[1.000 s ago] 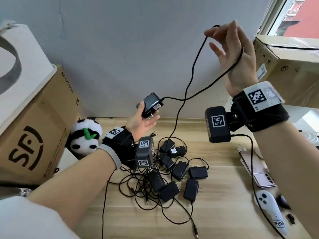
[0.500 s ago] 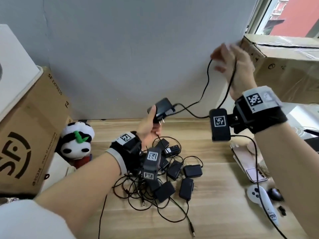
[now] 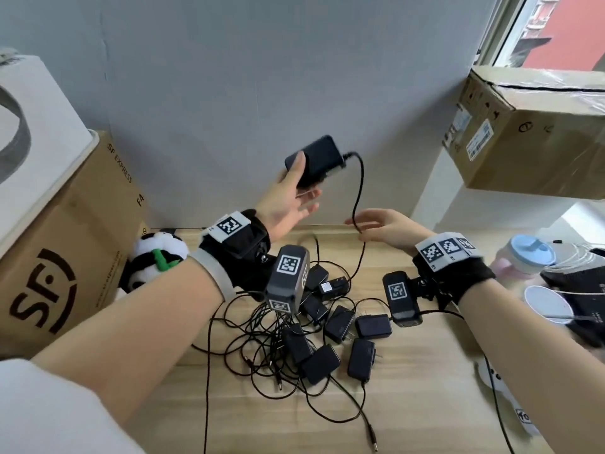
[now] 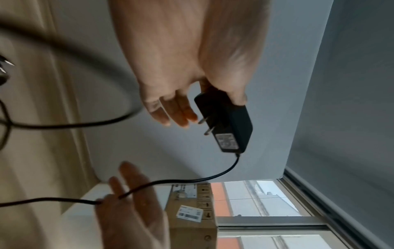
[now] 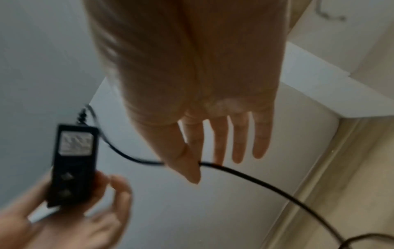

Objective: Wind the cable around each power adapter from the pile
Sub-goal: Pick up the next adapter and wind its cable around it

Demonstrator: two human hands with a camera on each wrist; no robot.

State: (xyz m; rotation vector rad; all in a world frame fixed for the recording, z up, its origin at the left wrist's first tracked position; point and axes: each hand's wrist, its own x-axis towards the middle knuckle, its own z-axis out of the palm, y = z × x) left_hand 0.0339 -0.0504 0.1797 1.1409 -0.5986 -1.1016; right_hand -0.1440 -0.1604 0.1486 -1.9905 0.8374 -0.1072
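My left hand point(image 3: 288, 204) holds a black power adapter point(image 3: 316, 160) up in front of the grey wall, pinched between thumb and fingers, prongs point(image 4: 205, 125) facing the palm. Its cable point(image 3: 360, 188) leaves the adapter's right end, curves down and passes through my right hand point(image 3: 383, 229), which pinches it between thumb and forefinger just above the table's back edge, the other fingers straight. In the right wrist view the cable point(image 5: 255, 178) runs on down to the table. A pile of several black adapters point(image 3: 327, 332) with tangled cables lies on the wooden table point(image 3: 425, 388) below both wrists.
A brown SF cardboard box point(image 3: 65, 257) with a white box point(image 3: 32, 126) on it stands at the left, a panda plush point(image 3: 154, 257) beside it. Another cardboard box point(image 3: 530, 142) sits on the sill at the right. A blue-lidded cup point(image 3: 523, 257) stands at the right edge.
My right hand has come down from high by the window to just above the table's back edge, still on the cable. My left hand has lifted the adapter higher.
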